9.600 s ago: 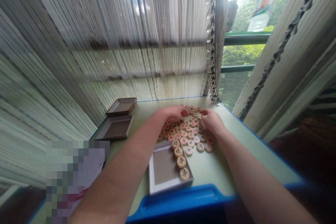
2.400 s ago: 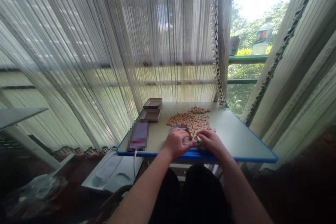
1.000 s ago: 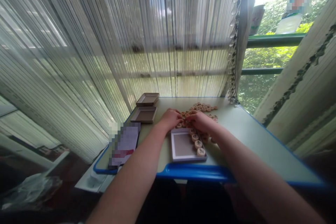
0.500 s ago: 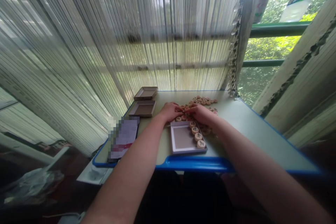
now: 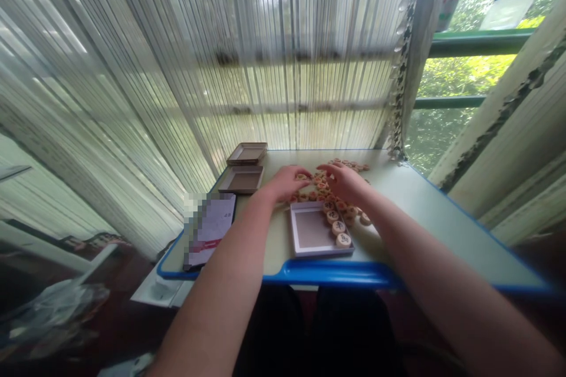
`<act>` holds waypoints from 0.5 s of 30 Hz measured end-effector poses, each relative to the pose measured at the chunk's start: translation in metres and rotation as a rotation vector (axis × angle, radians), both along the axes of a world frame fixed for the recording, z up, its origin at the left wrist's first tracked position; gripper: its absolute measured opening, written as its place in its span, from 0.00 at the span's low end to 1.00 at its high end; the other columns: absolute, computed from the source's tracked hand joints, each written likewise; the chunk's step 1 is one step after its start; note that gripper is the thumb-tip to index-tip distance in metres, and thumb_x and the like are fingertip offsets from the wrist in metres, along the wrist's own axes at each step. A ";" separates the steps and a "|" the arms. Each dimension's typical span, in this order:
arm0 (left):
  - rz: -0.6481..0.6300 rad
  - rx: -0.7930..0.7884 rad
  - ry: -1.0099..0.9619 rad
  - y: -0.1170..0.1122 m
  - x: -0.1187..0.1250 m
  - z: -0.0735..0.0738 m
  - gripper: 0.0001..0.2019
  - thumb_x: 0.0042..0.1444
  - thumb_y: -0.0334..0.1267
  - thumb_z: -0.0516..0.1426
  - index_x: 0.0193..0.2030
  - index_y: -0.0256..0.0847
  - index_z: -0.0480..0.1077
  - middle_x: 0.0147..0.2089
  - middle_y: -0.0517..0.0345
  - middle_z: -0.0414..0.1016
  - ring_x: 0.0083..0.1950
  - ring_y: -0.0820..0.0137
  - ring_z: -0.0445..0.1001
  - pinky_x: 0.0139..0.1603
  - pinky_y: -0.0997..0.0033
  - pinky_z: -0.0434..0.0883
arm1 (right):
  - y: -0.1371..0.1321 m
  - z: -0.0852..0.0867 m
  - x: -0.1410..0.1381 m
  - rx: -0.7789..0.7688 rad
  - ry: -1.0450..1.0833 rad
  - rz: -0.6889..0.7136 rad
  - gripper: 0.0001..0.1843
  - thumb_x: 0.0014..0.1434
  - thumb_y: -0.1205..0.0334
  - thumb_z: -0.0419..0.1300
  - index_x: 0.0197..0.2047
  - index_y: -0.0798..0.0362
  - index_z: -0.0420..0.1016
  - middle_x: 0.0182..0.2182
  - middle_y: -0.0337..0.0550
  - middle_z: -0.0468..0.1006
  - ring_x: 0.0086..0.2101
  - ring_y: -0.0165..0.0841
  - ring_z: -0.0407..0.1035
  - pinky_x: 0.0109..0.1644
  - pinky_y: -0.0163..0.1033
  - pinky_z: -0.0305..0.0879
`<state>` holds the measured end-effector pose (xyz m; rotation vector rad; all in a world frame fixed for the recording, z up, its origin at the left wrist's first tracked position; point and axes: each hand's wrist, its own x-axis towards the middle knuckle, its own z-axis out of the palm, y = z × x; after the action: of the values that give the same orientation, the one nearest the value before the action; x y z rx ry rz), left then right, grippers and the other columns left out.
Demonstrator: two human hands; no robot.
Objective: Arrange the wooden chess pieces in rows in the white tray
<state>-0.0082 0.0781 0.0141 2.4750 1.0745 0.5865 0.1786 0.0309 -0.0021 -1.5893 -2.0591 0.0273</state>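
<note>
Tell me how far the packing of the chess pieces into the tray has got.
Done: one column of round pieces lines the right side of the grey tray; the rest of it is bare. In hand: left hand and right hand rest on the loose pile behind it. Left: most pieces lie outside the tray.

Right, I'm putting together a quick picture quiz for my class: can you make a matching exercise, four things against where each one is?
Things:
1. pale tray
2. brown trays
3. left hand
4. green rail

Places:
a. outside, upper right of the picture
b. over the loose game pieces
c. at the near edge of the table
d. far left of the table, beside the curtain

Pairs: 1-c, 2-d, 3-b, 4-a.
</note>
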 end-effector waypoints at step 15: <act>-0.249 -0.264 0.232 -0.028 -0.008 0.016 0.16 0.44 0.44 0.61 0.41 0.43 0.75 0.43 0.57 0.74 0.43 0.68 0.71 0.41 0.75 0.64 | -0.027 0.033 0.027 -0.664 0.042 -0.091 0.16 0.46 0.62 0.57 0.40 0.49 0.75 0.31 0.40 0.75 0.27 0.29 0.67 0.24 0.30 0.58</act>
<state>-0.0158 0.0503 0.0296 2.4280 0.8402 0.0777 0.2051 0.0040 0.0310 -2.0291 -2.0533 0.7748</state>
